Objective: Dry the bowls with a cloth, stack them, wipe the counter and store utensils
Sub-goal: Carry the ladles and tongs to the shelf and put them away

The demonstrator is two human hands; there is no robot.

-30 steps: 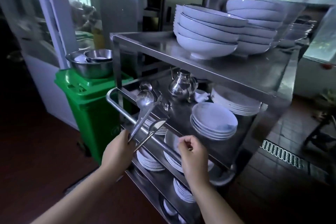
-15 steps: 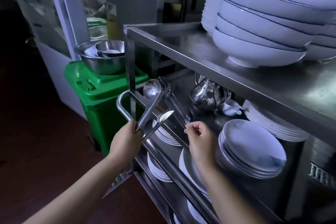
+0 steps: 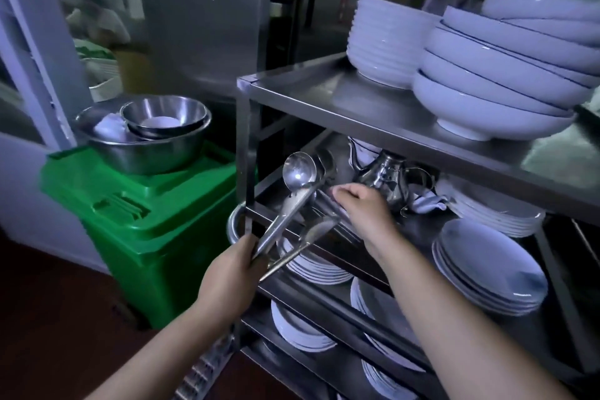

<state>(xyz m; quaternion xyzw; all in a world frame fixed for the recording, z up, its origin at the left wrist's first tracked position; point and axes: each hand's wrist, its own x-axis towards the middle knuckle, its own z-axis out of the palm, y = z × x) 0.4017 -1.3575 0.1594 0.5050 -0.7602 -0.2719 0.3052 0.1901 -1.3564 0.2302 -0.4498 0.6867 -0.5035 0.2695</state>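
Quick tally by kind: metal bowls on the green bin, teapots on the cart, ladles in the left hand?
Metal bowls on the green bin: 2
Teapot: 1
Ladle in the left hand: 1
Total: 4

Steel ladles (image 3: 293, 191) slanting over shelf rail

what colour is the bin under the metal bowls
Bright green bin, seen clearly in the head view.

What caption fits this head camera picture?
Left hand grips shiny metal ladles; right hand reaches into the steel shelf.
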